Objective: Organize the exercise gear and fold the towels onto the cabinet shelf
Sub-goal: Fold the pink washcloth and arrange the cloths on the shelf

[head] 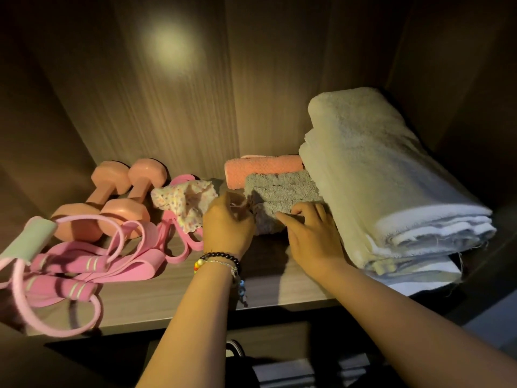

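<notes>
The cabinet shelf (173, 287) and back panel look like matt wood-grain laminate. The grey towel (279, 196), coral towel (263, 168) and large white towel (372, 175) are fluffy terry cloth. The pink dumbbells (112, 197) look smooth, slightly glossy; the resistance bands (134, 256) rubbery.

Quick count: two pink hex-ended dumbbells (112, 197) way left of the fingers (296, 219). Three folded towels: one grey fluffy towel (279, 197) under the fingers, one coral-pink towel (263, 168) just behind it, one big cream terry towel (386, 177) to their right. One floral frilly cloth (186, 204) left of them. Two hands.
</notes>
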`<state>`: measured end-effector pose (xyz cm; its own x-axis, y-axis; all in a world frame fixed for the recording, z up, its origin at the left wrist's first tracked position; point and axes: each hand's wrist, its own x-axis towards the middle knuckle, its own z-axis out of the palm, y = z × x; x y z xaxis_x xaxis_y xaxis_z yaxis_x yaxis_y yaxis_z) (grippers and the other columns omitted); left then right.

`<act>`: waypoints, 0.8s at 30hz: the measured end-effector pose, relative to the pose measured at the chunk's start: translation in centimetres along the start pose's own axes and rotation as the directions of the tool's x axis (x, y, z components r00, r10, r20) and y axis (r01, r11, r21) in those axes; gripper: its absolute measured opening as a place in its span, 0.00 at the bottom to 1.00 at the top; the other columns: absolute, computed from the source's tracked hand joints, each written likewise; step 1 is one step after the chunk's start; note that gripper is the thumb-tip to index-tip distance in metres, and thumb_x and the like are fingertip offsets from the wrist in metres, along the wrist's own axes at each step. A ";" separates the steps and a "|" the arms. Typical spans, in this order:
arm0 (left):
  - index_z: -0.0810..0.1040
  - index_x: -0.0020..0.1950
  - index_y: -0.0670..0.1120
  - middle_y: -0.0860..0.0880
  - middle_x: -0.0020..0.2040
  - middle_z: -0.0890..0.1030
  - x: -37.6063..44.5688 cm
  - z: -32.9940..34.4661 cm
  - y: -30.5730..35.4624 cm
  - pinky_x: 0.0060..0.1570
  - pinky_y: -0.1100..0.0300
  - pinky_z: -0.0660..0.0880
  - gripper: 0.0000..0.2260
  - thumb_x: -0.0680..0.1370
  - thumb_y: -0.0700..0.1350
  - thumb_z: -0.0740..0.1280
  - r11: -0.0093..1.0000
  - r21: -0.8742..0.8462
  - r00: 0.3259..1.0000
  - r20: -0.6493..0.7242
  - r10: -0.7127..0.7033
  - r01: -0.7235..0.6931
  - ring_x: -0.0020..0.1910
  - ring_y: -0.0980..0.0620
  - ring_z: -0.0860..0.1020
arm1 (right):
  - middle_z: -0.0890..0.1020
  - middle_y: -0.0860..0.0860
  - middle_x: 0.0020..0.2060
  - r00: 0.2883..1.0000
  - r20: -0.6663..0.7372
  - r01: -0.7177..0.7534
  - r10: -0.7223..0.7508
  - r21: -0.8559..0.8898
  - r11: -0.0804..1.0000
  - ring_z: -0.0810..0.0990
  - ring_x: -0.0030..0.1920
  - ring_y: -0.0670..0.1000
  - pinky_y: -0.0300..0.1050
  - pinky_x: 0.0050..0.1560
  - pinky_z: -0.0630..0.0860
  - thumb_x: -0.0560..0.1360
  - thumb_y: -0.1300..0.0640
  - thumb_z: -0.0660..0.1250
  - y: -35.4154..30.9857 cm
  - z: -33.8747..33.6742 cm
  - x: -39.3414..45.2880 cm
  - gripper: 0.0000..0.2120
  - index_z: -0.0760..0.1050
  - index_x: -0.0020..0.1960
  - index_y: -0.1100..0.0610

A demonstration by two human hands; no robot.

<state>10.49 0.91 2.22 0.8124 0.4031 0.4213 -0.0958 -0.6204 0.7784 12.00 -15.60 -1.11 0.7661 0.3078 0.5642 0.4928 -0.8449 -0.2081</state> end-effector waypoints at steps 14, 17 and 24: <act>0.72 0.63 0.34 0.33 0.58 0.75 2.7 -4.2 -3.7 0.53 0.44 0.66 0.20 0.71 0.36 0.67 0.801 0.562 0.972 -0.214 -0.102 0.207 0.56 0.33 0.71 | 0.77 0.60 0.54 0.991 -0.044 0.130 -0.125 0.144 0.981 0.79 0.50 0.61 0.48 0.36 0.78 0.64 0.75 0.68 -0.6 0.3 -1.5 0.24 0.80 0.58 0.60; 0.81 0.55 0.40 0.36 0.51 0.78 3.2 -4.6 -2.3 0.47 0.46 0.71 0.13 0.71 0.36 0.66 0.851 0.521 0.974 -0.217 0.063 0.061 0.52 0.35 0.73 | 0.75 0.58 0.55 0.991 -0.051 0.129 -0.123 0.155 0.979 0.78 0.49 0.60 0.47 0.36 0.78 0.64 0.74 0.68 -0.7 0.2 -1.6 0.23 0.80 0.57 0.59; 0.80 0.48 0.43 0.45 0.47 0.80 -1.4 -4.5 0.8 0.44 0.53 0.74 0.09 0.68 0.37 0.70 0.989 0.132 0.985 -0.149 0.091 -0.071 0.44 0.44 0.78 | 0.75 0.59 0.59 0.998 0.031 0.055 -0.061 0.173 0.983 0.79 0.53 0.60 0.52 0.46 0.81 0.66 0.70 0.70 -1.2 -1.1 -2.4 0.21 0.79 0.58 0.60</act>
<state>6.68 2.84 4.34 0.7055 0.4406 0.5550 -0.0765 -0.7313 0.6778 9.10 -15.84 -1.34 0.7469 0.3720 0.5512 0.5979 -0.7385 -0.3117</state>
